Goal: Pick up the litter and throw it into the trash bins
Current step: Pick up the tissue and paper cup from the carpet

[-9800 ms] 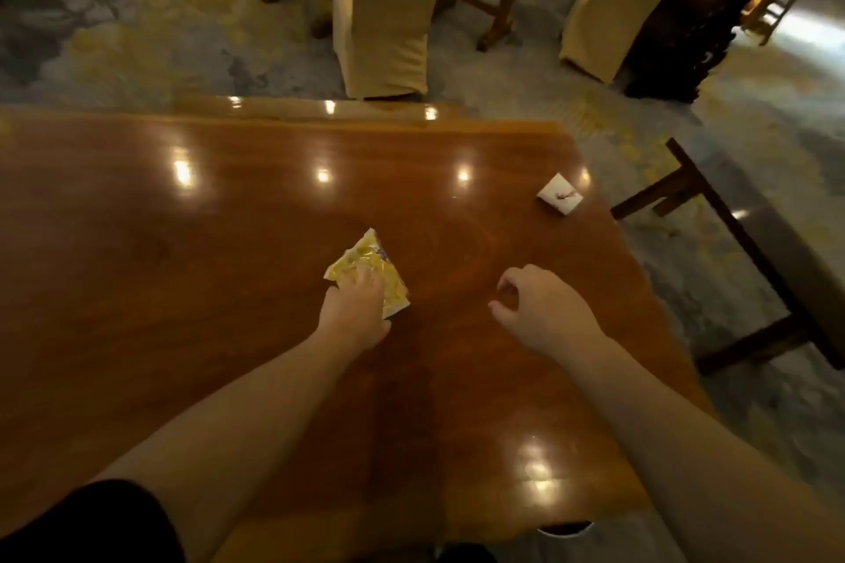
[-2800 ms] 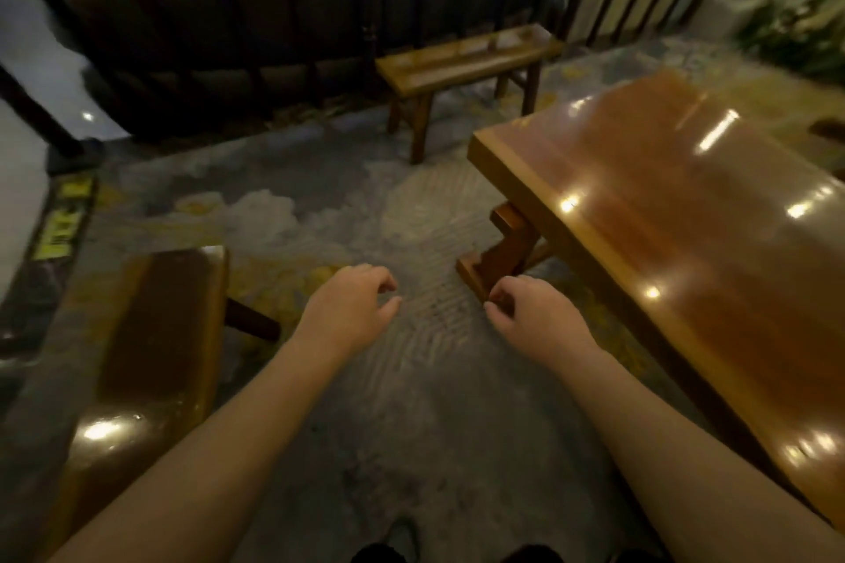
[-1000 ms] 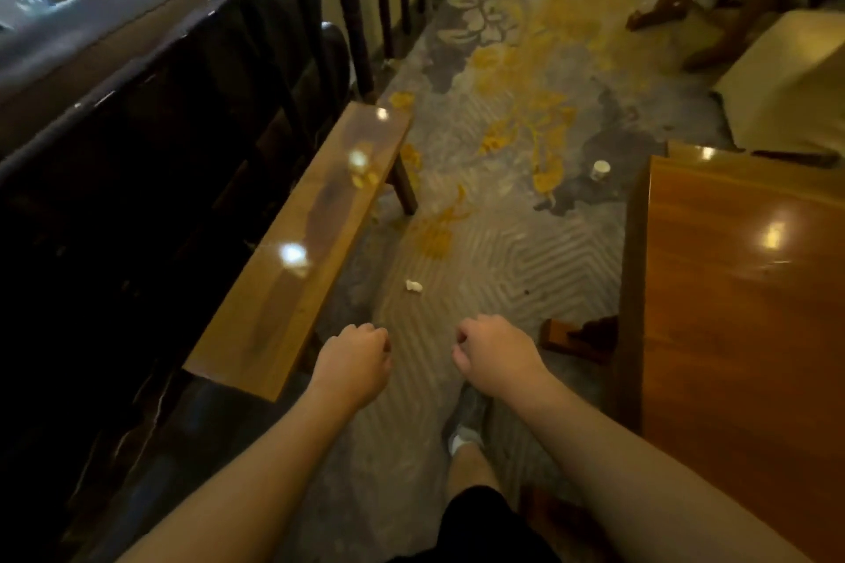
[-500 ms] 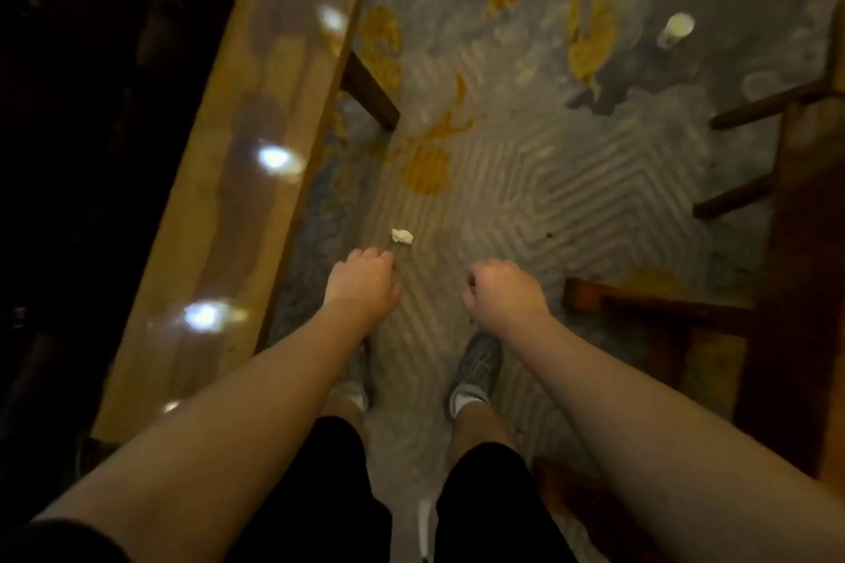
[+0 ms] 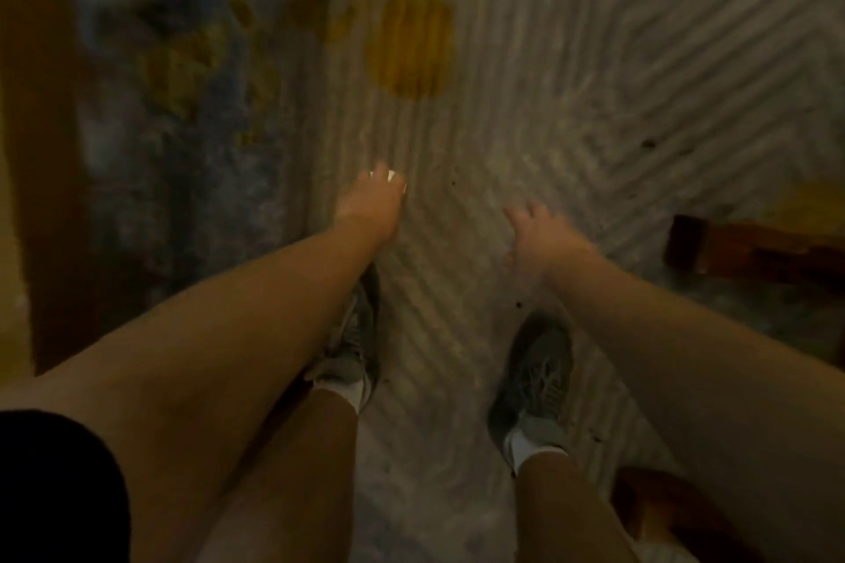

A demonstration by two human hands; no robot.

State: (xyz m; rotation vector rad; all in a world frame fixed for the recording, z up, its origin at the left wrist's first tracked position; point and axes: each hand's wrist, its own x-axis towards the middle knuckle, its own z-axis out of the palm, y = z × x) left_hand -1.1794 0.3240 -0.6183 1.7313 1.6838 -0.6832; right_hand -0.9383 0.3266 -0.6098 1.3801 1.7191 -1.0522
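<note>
Floor's a grey carpet (image 5: 526, 114) with a ribbed zigzag pattern and yellow blotches. Tiny white paper scrap (image 5: 388, 175) and two grey sneakers (image 5: 539, 375) on it

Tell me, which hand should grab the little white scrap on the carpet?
Left. The left hand already has its fingertips at the white scrap; the right hand hangs open, off to the side of it.

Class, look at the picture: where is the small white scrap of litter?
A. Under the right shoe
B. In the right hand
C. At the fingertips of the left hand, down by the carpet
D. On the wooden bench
C. The white scrap shows at the fingertips of the left hand, low over the carpet; the right hand is spread and empty.
</note>
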